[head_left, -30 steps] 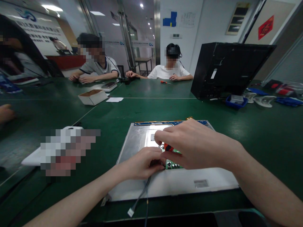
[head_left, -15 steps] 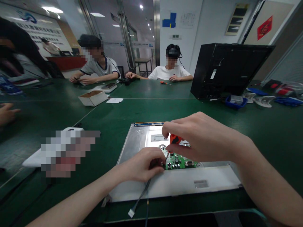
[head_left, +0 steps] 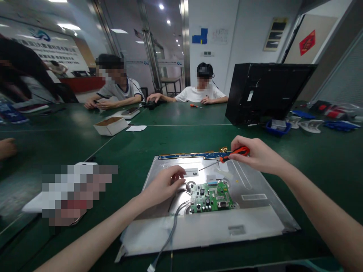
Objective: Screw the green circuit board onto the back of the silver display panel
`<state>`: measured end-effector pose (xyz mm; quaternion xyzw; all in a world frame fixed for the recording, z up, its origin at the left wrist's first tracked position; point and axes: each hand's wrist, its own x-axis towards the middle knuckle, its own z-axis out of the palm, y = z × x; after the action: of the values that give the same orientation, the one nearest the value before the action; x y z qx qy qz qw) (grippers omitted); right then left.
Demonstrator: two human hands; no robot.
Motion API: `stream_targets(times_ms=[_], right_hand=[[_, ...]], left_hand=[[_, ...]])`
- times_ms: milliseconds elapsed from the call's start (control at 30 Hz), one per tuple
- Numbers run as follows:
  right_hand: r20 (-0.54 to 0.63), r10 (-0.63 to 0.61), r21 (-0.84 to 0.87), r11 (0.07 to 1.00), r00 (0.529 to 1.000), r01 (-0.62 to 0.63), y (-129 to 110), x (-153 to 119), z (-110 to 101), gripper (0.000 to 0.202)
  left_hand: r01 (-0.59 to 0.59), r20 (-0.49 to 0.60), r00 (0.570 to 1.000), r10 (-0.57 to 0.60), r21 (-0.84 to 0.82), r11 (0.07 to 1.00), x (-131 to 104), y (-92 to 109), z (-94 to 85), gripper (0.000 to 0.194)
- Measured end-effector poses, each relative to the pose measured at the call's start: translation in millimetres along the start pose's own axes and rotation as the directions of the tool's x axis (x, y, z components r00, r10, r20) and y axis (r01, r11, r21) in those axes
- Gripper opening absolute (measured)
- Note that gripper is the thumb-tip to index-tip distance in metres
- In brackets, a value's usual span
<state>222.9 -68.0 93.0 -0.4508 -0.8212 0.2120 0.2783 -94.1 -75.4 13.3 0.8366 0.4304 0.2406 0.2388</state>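
Note:
My right hand [head_left: 255, 153] grips a screwdriver [head_left: 239, 152] with an orange and black handle. Its thin shaft points left and down, with the tip above the metal back of a display panel [head_left: 252, 181]. Half curled, my left hand [head_left: 166, 185] hovers over the panel's left part, thumb and fingers apart, with nothing visible in them. Between and below the hands lies a green circuit board [head_left: 211, 198] on the panel. From its left side a grey cable [head_left: 175, 223] runs down over the panel's near edge to a white connector [head_left: 151, 268].
A black monitor casing [head_left: 269, 90] stands at the back right, beside a blue tray [head_left: 279, 128]. An open white box [head_left: 111, 126] and papers [head_left: 136, 128] lie at the back left. Two people sit across the green table [head_left: 170, 136]; another hand [head_left: 7, 148] shows at the left edge.
My right hand has lifted the screwdriver off the circuit board and moved right. My left hand has drawn left and up, away from the board, loosening its fingers. The view has tilted slightly.

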Motion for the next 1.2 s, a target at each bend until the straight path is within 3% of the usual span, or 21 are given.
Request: stream_targets(times_ms=[67,167,267,433,633,1000,1200], right_hand=[[0.003,0.162,0.309,0.938,0.987,-0.155,28.4,-9.4,15.7,0.025],[-0.033,0.256,0.391,0.893,0.966,-0.223,58.1,-25.7,40.4,0.033],[-0.073,0.337,0.457,0.848,0.939,-0.269,70.2,-37.5,56.7,0.041],[-0.098,0.397,0.526,0.799,0.912,-0.291,70.0,-39.5,64.1,0.044],[-0.086,0.390,0.545,0.789,0.917,-0.285,63.3,-29.1,73.8,0.043],[-0.044,0.361,0.545,0.790,0.932,-0.280,55.5,-14.6,96.4,0.037],[-0.025,0.333,0.545,0.795,0.942,-0.267,52.6,-9.4,104.5,0.034]], left_hand=[[-0.004,0.003,1.000,0.004,0.021,1.000,7.5,-2.7,2.5,0.016],[-0.069,-0.008,0.998,0.069,0.054,0.996,18.0,-7.9,9.0,0.021],[-0.123,-0.004,0.992,0.124,0.123,0.985,24.8,-16.0,16.2,0.031],[-0.154,0.070,0.988,0.141,0.263,0.952,23.2,-25.6,20.9,0.038],[-0.130,0.101,0.990,0.102,0.333,0.934,14.6,-30.8,12.7,0.044],[-0.106,0.061,0.994,0.093,0.270,0.957,0.1,-54.7,-7.1,0.039],[-0.044,0.019,0.999,0.041,0.165,0.985,11.9,-48.4,-14.0,0.025]])
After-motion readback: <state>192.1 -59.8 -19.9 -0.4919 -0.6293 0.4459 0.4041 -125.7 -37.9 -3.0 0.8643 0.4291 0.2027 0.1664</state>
